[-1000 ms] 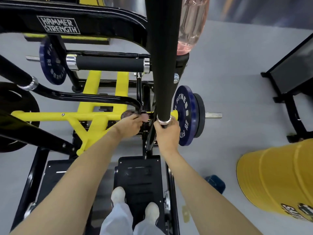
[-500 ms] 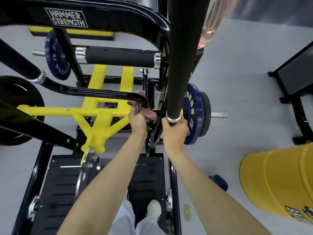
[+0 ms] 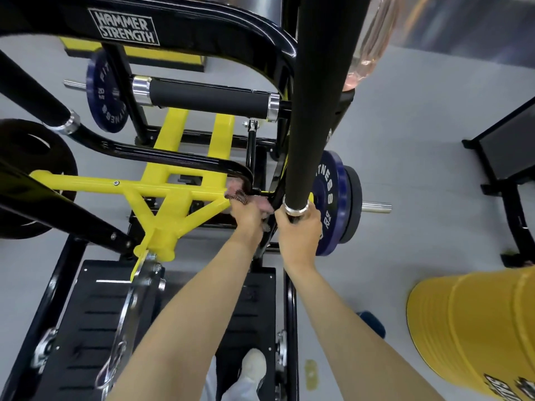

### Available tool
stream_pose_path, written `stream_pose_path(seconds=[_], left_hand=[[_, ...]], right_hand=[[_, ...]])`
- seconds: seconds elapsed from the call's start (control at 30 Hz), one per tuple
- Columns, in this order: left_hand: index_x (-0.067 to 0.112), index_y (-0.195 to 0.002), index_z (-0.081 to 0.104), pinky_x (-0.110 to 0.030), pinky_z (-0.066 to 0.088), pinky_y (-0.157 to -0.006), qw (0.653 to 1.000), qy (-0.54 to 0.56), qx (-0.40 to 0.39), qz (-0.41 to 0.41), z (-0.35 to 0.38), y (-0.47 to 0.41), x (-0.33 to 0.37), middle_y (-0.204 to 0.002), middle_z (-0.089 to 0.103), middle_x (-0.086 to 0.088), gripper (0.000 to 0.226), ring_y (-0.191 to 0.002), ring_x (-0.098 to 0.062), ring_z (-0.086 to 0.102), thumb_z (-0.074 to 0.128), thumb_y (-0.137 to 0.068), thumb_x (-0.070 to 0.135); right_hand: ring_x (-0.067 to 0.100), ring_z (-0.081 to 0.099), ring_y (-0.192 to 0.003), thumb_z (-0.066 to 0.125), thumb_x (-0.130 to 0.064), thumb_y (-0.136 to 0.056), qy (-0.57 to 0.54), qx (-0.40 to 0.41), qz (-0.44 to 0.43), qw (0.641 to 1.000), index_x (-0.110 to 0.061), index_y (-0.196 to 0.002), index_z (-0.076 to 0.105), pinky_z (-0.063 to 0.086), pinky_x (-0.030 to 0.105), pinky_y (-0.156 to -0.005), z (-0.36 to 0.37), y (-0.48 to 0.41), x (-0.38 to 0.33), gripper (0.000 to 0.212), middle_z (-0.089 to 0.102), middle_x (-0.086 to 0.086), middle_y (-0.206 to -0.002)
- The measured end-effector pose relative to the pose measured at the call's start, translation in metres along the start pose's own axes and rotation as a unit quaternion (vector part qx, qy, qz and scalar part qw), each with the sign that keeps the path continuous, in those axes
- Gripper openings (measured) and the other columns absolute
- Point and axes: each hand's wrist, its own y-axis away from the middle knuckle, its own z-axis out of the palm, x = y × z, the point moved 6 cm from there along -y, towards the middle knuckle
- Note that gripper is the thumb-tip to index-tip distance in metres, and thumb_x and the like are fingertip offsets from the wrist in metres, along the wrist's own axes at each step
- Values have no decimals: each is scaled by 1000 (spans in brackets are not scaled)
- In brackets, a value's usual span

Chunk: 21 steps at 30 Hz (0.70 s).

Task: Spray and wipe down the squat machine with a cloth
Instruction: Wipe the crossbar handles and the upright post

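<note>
- Fingers of the right hand wrap the lower end of the black padded handle, under its chrome collar.
- Just left of them, the left hand grips the bunched cloth, pressed where the black tube of the squat machine meets the yellow frame.
- Risk: cloth snags in that joint.
- Risk: the handle swings, loaded by the weight plate just right of the fingers, and pinches the left hand.
- Risk: a wadded cloth misses surfaces.

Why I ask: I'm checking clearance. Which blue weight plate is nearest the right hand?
The blue plate on the machine's right side, directly behind the right hand; the other blue plate sits at the upper left.
</note>
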Motion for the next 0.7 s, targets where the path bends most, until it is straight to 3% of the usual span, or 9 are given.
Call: stream_pose_path(seconds=[0.03, 0.1, 0.27, 0.37, 0.43, 0.5, 0.57, 0.63, 0.7], left_hand=[[-3, -125, 45, -33, 53, -57, 992, 112, -28, -47, 6, 4, 3, -101, 60, -21, 46, -76, -28, 60, 41, -80, -16], [-5, -127, 46, -34, 55, -54, 973, 208, -37, -90, 7, 5, 8, -110, 62, -24, 41, -83, -32, 65, 42, -87, -13], [-3, -136, 43, -39, 51, -66, 953, 271, -72, -114, 7, 28, 24, -132, 53, -24, 40, -92, -31, 62, 39, -96, -6], [-3, -138, 41, -42, 48, -81, 961, 233, -88, -121, 5, 55, 46, -120, 57, -24, 41, -90, -31, 61, 37, -97, -3], [-6, -136, 41, -42, 44, -90, 960, 223, -100, -133, 2, 78, 64, -115, 58, -24, 38, -100, -35, 60, 35, -98, -3], [-7, -132, 44, -41, 42, -96, 961, 222, -111, -126, -3, 100, 86, -127, 55, -22, 35, -121, -36, 52, 33, -99, -3], [-8, -132, 44, -41, 45, -93, 960, 228, -117, -109, -13, 116, 111, -133, 51, -21, 35, -126, -35, 48, 32, -99, -3], [-9, -133, 42, -40, 46, -89, 965, 211, -122, -99, -28, 133, 133, -129, 53, -23, 37, -123, -36, 51, 33, -98, -6], [-7, -126, 48, -39, 48, -87, 971, 178, -128, -94, -43, 147, 151, -113, 60, -21, 34, -102, -33, 61, 35, -95, -8]], right_hand=[[21, 63, -90, 68, -28, -75, 8, -2, -2, 1000, -42, -79, 52, 53, 39, -81, 1, -1, 2, 22, 64, 8, -101], [21, 62, -85, 64, -29, -73, 24, -11, -8, 1000, -42, -77, 51, 54, 39, -77, 2, -2, 4, 18, 64, 9, -98], [18, 58, -83, 69, -19, -79, 46, -33, -10, 998, -27, -81, 55, 46, 27, -71, -2, -4, 2, 16, 64, 9, -95], [12, 52, -69, 67, -15, -80, 45, -49, 5, 998, -27, -74, 54, 41, 20, -63, -5, -3, -5, 19, 62, 2, -77], [10, 50, -61, 67, -10, -82, 60, -78, 23, 995, -18, -75, 59, 36, 21, -57, -9, 0, -16, 13, 58, -3, -66], [16, 55, -70, 66, -12, -84, 83, -108, 43, 990, -8, -88, 66, 35, 24, -60, -12, 1, -22, 5, 65, 4, -77], [23, 59, -85, 64, -13, -87, 113, -130, 71, 983, -5, -103, 66, 34, 23, -65, -14, 4, -26, 18, 68, 11, -95], [31, 59, -101, 57, -9, -91, 141, -150, 109, 973, -6, -117, 61, 35, 24, -72, -21, 12, -33, 27, 66, 13, -110], [32, 57, -108, 50, -5, -93, 175, -179, 135, 959, -11, -127, 54, 36, 24, -74, -27, 20, -35, 36, 63, 13, -116]])
